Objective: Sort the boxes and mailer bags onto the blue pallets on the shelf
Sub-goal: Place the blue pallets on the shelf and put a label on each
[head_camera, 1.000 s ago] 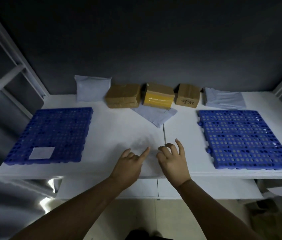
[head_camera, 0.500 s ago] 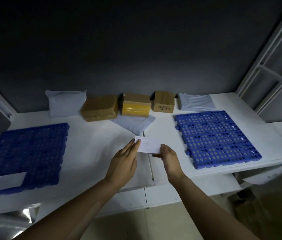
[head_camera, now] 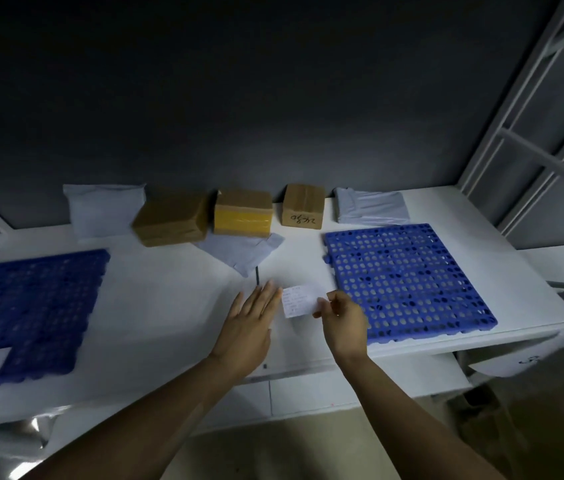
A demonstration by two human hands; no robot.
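While our right hand (head_camera: 343, 320) pinches a paper slip (head_camera: 299, 299) and our left hand (head_camera: 249, 320) stays flat, fingers straight, just beside it, we find the boxes (head_camera: 242, 214) and mailer bags (head_camera: 104, 207) unsorted at the back of the shelf (head_camera: 169, 299). The blue pallets (head_camera: 405, 278) carry none.

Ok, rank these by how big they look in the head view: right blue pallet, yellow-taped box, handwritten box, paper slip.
Largest first:
1. right blue pallet
2. yellow-taped box
3. handwritten box and paper slip look about alike; the slip is nearer the camera, so unranked.
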